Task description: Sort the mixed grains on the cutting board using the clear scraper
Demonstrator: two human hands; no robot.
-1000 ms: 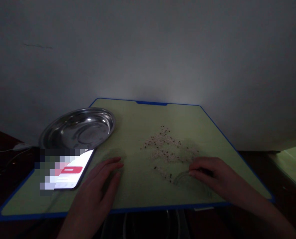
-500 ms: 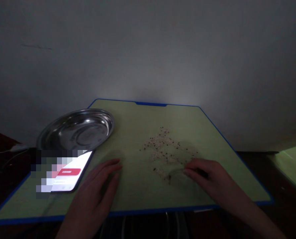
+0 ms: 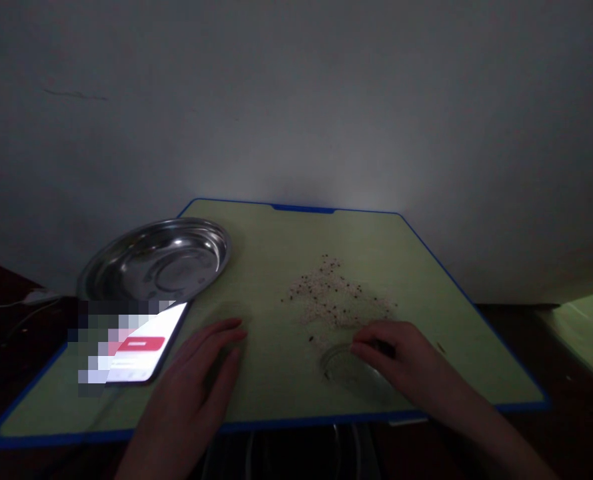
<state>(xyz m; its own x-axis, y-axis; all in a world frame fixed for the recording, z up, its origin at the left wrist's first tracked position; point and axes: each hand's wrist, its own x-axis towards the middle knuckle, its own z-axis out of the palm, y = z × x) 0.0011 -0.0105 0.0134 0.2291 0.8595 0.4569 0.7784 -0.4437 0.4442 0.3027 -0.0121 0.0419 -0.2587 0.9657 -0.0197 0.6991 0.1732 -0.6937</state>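
Observation:
Pale small grains (image 3: pixel 321 303) mixed with dark seed-like bits lie scattered on the light green tabletop (image 3: pixel 266 267). A transparent round dish (image 3: pixel 346 375) stands near the front edge, partly hidden by my right hand (image 3: pixel 401 357). The thumb and fingers of that hand are pinched together at the dish's rim; what they hold, if anything, is too small or hidden to make out. My left hand (image 3: pixel 196 370) rests on the table left of the grains, fingers stretched out and holding nothing.
At the left, a shiny metal basin (image 3: pixel 176 267) stands beside a phone (image 3: pixel 151 347) with a lit, partly blurred screen. The table's blue edge (image 3: pixel 301 209) borders a grey wall. A small brownish speck (image 3: pixel 441 348) lies right of my right hand.
My right hand has moved a little left, from the lower right of the grains to above the dish. The dish rim now shows more clearly. My left hand has stayed in place.

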